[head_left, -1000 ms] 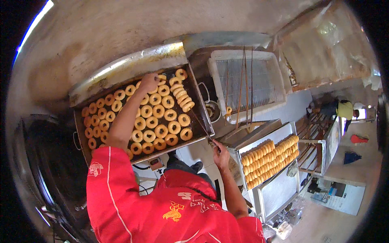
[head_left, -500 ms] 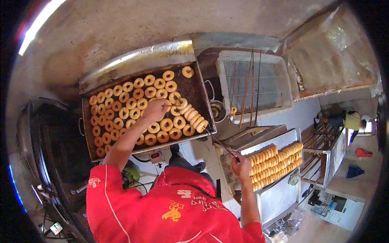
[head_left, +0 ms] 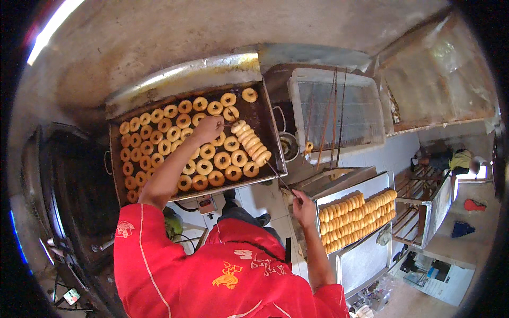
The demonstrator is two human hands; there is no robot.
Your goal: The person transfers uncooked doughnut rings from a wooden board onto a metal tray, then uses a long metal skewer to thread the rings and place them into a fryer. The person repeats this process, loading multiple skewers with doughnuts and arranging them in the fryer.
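I work in a food workshop, a kind of bakery kitchen. This is shown by the wide metal pan (head_left: 256,114) with many ring doughnuts (head_left: 218,160), the tray (head_left: 373,185) with rows of more rings (head_left: 358,218), and the pale tub (head_left: 378,112) holding a wire rack (head_left: 352,108).

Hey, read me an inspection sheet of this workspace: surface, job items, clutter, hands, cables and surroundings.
Surface: dark rectangular pan, bare along much of its right side.
Job's things: golden rings spread across the pan; threaded rings on a thin rod; more in rows on a metal tray.
Clutter: round pot beside the pan; loose rods across a wire-topped white tray.
Left hand: over the pan, beside the threaded rings; grip unclear.
Right hand: closed on the rod's near end.
Cables: dark cable near a small box.
Surroundings: brownish wall; another person at far right.
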